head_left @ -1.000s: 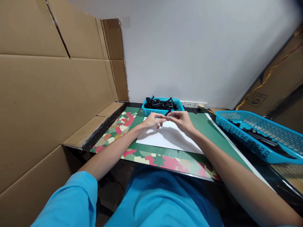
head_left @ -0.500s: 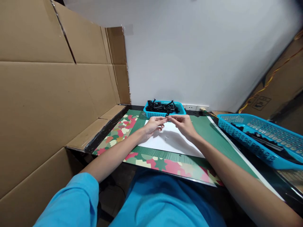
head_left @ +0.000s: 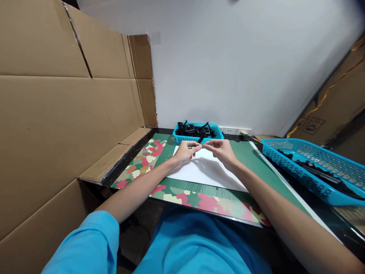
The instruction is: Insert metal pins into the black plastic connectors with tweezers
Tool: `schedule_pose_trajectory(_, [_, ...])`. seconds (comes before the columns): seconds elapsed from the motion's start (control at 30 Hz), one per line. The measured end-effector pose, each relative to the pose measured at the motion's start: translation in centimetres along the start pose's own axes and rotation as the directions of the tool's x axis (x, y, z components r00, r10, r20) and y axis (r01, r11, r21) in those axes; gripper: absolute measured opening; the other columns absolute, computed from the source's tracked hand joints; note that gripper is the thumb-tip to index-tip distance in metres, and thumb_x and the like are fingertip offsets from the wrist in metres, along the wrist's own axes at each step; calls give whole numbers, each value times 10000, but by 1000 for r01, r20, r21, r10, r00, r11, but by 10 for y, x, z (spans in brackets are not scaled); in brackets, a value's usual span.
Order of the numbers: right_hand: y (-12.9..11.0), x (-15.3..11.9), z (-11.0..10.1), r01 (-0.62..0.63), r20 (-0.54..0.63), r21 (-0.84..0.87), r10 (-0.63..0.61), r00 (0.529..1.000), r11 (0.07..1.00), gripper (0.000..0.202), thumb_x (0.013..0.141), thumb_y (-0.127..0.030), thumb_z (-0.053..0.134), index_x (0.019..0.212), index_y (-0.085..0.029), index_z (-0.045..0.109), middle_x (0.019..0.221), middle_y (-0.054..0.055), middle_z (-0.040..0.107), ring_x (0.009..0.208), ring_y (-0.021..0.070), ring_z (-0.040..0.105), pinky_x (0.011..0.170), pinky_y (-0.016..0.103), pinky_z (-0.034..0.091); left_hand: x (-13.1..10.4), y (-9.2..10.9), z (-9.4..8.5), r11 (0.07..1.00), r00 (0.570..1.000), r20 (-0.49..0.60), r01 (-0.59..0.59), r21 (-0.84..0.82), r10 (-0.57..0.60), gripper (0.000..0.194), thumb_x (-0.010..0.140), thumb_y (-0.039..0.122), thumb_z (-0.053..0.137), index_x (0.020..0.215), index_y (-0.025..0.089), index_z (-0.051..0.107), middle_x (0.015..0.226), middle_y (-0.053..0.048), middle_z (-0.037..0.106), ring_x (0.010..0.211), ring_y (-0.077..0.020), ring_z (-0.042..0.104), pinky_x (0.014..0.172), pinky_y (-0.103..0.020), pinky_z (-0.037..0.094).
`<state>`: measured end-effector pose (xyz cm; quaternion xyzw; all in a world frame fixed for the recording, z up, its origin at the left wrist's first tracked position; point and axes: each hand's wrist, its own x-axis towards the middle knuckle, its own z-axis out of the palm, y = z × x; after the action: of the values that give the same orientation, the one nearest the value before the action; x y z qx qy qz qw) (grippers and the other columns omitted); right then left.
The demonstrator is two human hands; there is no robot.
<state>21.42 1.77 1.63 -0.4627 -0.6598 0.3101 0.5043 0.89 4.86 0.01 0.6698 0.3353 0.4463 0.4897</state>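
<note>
Over the white sheet [head_left: 182,173] my two hands meet at the fingertips. My left hand [head_left: 185,153] is closed in a pinch, its thumb and index finger pointing right. Facing it, my right hand [head_left: 224,152] pinches too, with its fingertips against those of the left. Whatever they hold between them is too small to make out. Just behind the fingertips, a black plastic piece [head_left: 200,139] crosses the front rim of a blue basket [head_left: 186,139]; I cannot tell whether the fingers touch it. Tangled black plastic parts [head_left: 191,129] fill that basket.
A larger blue basket [head_left: 285,146] with long black parts [head_left: 319,171] stands at the right. A green mat [head_left: 242,152] with a patterned border [head_left: 199,199] covers the table. Cardboard [head_left: 71,125] walls the left side; a power strip [head_left: 232,131] lies by the back wall.
The fingertips have dropped slightly, and the left hand's lower fingers have curled in more. Both hands stay together over the white sheet.
</note>
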Motion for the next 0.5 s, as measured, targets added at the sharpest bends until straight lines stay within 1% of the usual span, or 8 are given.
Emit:
schedule_pose_trajectory(0.07, [2,3,-5,-22,-27,-26,22,999,999,446,827,-563,827,901,-122,827,614,3,526,568,116,337,530,316,247,0,0,0,1000,1000,29,9,22,-10,439,924,534,787,1100,132,806,720,-29,654,540,-93,541,464,-211,402])
schedule_pose_trajectory(0.13, [7,7,-12,-28,-90,-75,21,996,997,457,808,-566,830,887,-115,828,596,1,511,568,120,339,536,317,244,-2,1,0,999,995,98,25,32,-28,405,969,503,741,1121,133,805,873,-90,734,561,-94,592,454,-210,424])
schedule_pose_trajectory(0.2, [14,11,-21,-17,-138,-155,-5,990,988,471,793,-569,831,871,-105,832,584,-5,488,577,122,337,548,318,241,-3,2,1,999,987,157,21,49,-28,368,990,463,723,1131,132,800,1052,-143,771,573,-88,625,443,-206,426])
schedule_pose_trajectory(0.27, [21,14,-30,-17,-137,-229,-15,991,973,482,777,-573,833,856,-98,837,590,-3,491,587,123,343,563,319,246,-4,3,1,997,983,184,-6,72,-7,338,992,434,731,1127,129,789,1127,-162,781,536,-70,610,444,-212,432])
schedule_pose_trajectory(0.37, [30,17,-38,-58,-110,-269,29,993,962,487,753,-575,837,847,-97,838,612,6,530,595,126,371,580,317,273,-6,2,2,997,981,195,-34,69,20,349,968,449,769,1109,131,744,1068,-150,801,484,-61,578,449,-221,433])
schedule_pose_trajectory(0.5, [37,19,-40,-79,-45,-322,68,997,944,452,758,-552,820,837,-107,825,605,-7,497,594,125,356,576,313,255,-8,-6,5,1000,981,190,20,12,-22,429,936,533,791,1081,151,658,930,-120,806,449,-73,544,415,-213,391])
